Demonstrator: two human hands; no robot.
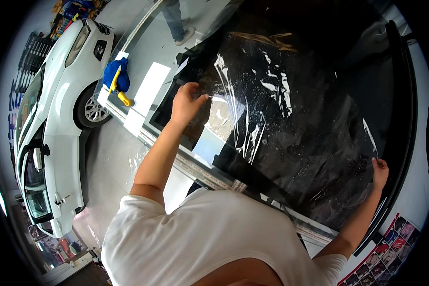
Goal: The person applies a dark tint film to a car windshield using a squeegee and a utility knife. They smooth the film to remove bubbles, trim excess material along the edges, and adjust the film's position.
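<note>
Wrinkled dark film (305, 128) lies across the glass counter (207, 176). The right hand (380, 172) pinches its right edge; the left hand (186, 104) curls over its left side, though whether it grips film I cannot tell.

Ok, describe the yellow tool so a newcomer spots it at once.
Find the glass tabletop carrying the dark film, then go to its left end, nearest the white car. A bunched blue cloth lies there, with the yellow tool against it. Its bright yellow sets it apart from the cloth and the white strip nearby.
</note>
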